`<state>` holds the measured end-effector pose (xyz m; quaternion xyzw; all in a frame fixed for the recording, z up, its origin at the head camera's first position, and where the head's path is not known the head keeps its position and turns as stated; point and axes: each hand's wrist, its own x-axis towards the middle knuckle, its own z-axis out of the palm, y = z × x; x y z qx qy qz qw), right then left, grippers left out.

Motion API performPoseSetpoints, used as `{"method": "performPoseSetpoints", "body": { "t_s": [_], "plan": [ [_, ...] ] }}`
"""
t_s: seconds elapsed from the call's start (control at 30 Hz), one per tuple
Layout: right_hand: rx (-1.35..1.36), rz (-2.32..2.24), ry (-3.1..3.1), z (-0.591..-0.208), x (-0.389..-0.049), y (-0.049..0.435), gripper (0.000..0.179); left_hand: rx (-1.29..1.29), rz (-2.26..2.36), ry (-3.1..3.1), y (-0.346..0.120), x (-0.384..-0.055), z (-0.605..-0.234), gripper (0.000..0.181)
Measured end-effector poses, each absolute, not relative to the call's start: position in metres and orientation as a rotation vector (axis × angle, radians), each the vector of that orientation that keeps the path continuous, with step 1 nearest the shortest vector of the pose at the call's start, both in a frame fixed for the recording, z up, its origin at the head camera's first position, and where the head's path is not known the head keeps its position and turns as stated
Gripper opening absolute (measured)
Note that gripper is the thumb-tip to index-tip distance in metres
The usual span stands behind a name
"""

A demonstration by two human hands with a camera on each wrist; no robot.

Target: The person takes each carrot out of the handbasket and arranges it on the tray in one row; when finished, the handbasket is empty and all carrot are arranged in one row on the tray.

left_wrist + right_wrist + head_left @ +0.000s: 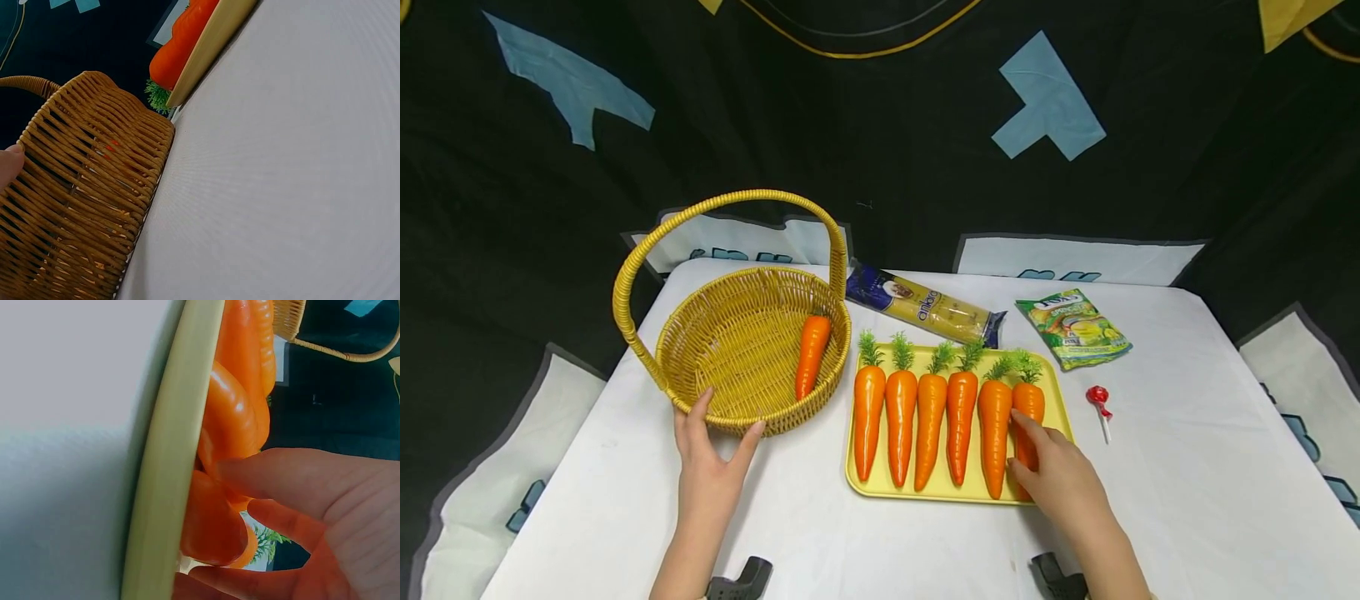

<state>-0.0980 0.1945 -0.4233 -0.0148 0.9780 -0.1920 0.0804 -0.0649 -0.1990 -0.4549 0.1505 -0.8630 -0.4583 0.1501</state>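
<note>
At the left of the head view stands a yellow wicker basket (741, 333) with a tall arched handle and one orange carrot (812, 357) inside. My left hand (709, 475) holds its near rim; in the left wrist view only the thumb tip (11, 164) shows, against the rim. A yellow tray (917, 493) bears a row of several carrots with green tops. Over the rightmost carrot (1028, 402) lies my right hand (1063, 475), thumb and fingers around it. The right wrist view shows that carrot's tip (212, 519) between thumb and fingers, close beside its neighbour (230, 419).
Behind the tray lies a blue and yellow packet (925, 307), close to the basket. A green packet (1072, 329) and a red lollipop (1099, 396) lie to the tray's right. Everything stands on a white-covered table (820, 542) before a dark cloth (865, 125).
</note>
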Motion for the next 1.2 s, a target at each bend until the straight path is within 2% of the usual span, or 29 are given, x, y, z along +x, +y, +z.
{"method": "performPoseSetpoints", "body": {
  "t_s": [0.2, 0.5, 0.77, 1.2],
  "plan": [
    [-0.046, -0.578, 2.993, -0.414, -0.099, 0.194, 0.061, 0.425, -1.31, -2.477, -0.199, -0.065, -0.455, 0.086],
    [-0.215, -0.769, 3.099, -0.392, -0.118, 0.174, 0.051, 0.418, -1.304, -2.477, -0.201, -0.064, -0.455, 0.086],
    [-0.355, -0.887, 3.009, -0.367, -0.143, 0.127, 0.048, 0.415, -1.319, -2.481, -0.201, -0.064, -0.456, 0.086],
    [-0.729, -0.926, 2.837, -0.343, -0.183, 0.034, 0.047, 0.419, -1.317, -2.475, -0.202, -0.064, -0.458, 0.085]
  ]
}}
